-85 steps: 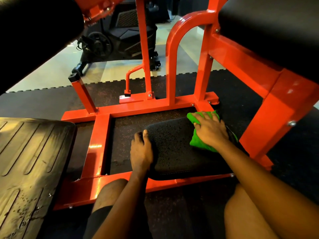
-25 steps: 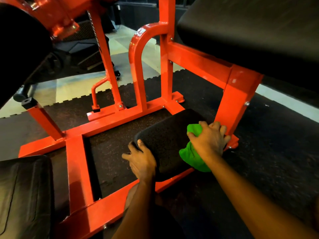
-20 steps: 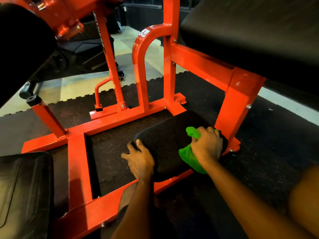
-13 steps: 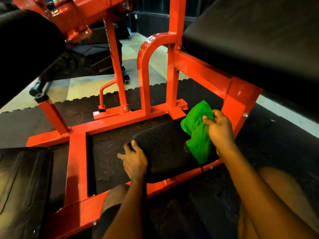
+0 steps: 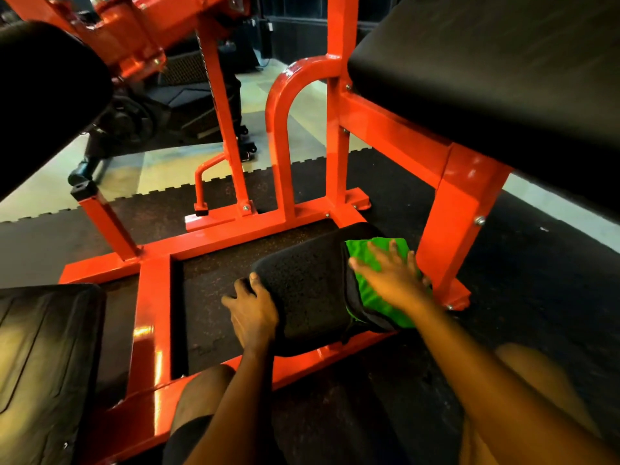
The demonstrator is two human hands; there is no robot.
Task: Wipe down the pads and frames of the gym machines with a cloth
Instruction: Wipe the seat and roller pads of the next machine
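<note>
The green cloth point(image 5: 365, 256) lies on the right edge of the low black pad point(image 5: 308, 286), pressed flat under the right hand point(image 5: 392, 280) — fingers straight and spread, arm reaching in from the lower right. The left hand point(image 5: 253, 313) grips the pad's left corner, thumb on top, fingers curled round the edge. The pad sits inside the orange frame point(image 5: 151, 313), below a large black cushion point(image 5: 486, 62).

Dark speckled rubber floor mat point(image 5: 536, 290) — orange machine frame point(image 5: 151, 317) upon it.
</note>
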